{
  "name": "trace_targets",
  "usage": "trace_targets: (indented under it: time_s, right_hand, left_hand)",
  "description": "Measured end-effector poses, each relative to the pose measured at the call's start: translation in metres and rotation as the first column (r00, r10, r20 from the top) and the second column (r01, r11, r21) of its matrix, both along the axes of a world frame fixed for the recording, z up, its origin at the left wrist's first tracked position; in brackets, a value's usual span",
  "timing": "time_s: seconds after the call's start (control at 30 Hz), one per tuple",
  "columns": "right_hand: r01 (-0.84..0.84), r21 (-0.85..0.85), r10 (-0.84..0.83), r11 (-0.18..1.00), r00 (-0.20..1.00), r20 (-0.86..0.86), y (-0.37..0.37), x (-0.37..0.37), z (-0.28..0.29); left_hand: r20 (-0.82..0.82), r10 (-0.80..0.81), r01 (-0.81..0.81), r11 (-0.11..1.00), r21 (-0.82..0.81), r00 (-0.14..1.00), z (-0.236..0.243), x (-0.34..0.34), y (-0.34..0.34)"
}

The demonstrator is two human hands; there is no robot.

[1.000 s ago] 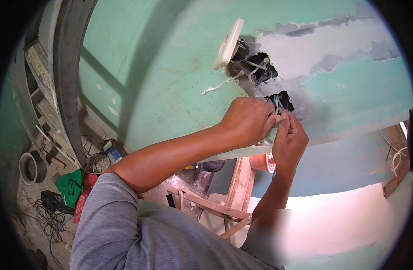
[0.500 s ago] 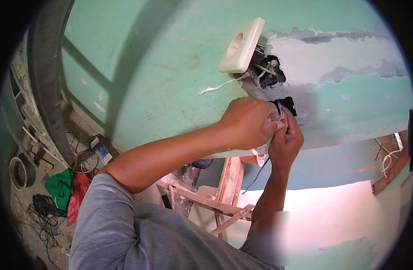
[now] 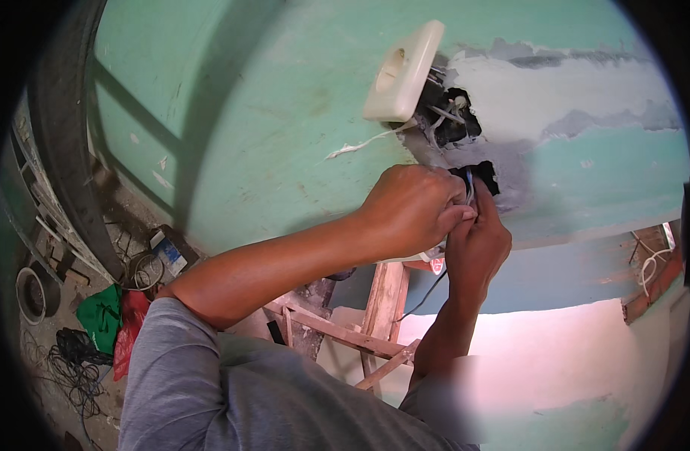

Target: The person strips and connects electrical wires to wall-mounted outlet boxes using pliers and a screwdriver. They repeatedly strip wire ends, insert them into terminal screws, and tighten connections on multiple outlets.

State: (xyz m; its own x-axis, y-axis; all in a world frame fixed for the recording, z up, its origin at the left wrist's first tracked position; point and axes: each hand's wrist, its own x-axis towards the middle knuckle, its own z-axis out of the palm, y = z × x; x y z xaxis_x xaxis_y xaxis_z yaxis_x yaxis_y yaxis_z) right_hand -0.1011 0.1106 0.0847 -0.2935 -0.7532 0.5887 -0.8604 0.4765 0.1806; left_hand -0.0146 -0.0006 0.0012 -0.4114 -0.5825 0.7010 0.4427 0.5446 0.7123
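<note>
My left hand (image 3: 412, 207) is closed, its thumb and fingertips pinching thin wires (image 3: 470, 186) that come out of the lower black wall box (image 3: 486, 177). From the other side my right hand (image 3: 478, 244) is closed on the same wires, thumb against index finger. The wire ends are hidden between my fingers. Just above, a cream wall socket (image 3: 399, 79) hangs tilted out of the upper box (image 3: 456, 120), where several loose wires show. A frayed white strand (image 3: 363, 145) sticks out to the left of it. Part of a white object (image 3: 433, 255) shows below my left hand.
Around the boxes the green wall (image 3: 300, 105) has grey and white patches. Beneath my arms are a wooden frame (image 3: 379, 308) and a dark cable (image 3: 424, 297). At lower left lie a green bag (image 3: 98, 318), a red bag (image 3: 128, 331), tangled black wire (image 3: 78, 364) and a round bucket (image 3: 33, 295).
Both hands stay at the lower box, still pinching the wires. My right fingers have shifted slightly, and the view has moved a little.
</note>
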Motion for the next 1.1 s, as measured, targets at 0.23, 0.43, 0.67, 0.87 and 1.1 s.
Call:
trace_targets:
  time_s: [0.23, 0.43, 0.67, 0.87, 1.1]
  right_hand:
    - [0.005, 0.043, -0.007, 0.999, 0.999, 0.047, 0.003, 0.005, 0.006]
    - [-0.024, -0.037, 0.027, 0.999, 0.997, 0.073, 0.025, 0.023, 0.006]
    - [-0.139, -0.191, 0.173, 0.972, 0.969, 0.175, 0.081, 0.027, -0.011]
    - [-0.297, -0.276, 0.378, 0.914, 0.871, 0.314, 0.104, 0.027, -0.02]
    - [-0.333, -0.271, 0.426, 0.903, 0.771, 0.474, 0.116, 0.02, -0.031]
  left_hand:
    - [-0.006, 0.05, -0.05, 0.998, 0.028, 0.999, -0.001, -0.001, 0.003]
    - [0.011, 0.029, -0.029, 0.999, 0.017, 1.0, -0.006, 0.001, 0.004]
    - [0.05, 0.105, -0.109, 0.99, 0.087, 0.993, 0.009, 0.015, 0.013]
    - [-0.161, -0.052, 0.042, 0.997, -0.062, 0.986, 0.002, 0.024, 0.018]
    - [-0.181, -0.005, -0.033, 0.978, -0.207, 0.983, 0.004, 0.034, 0.023]
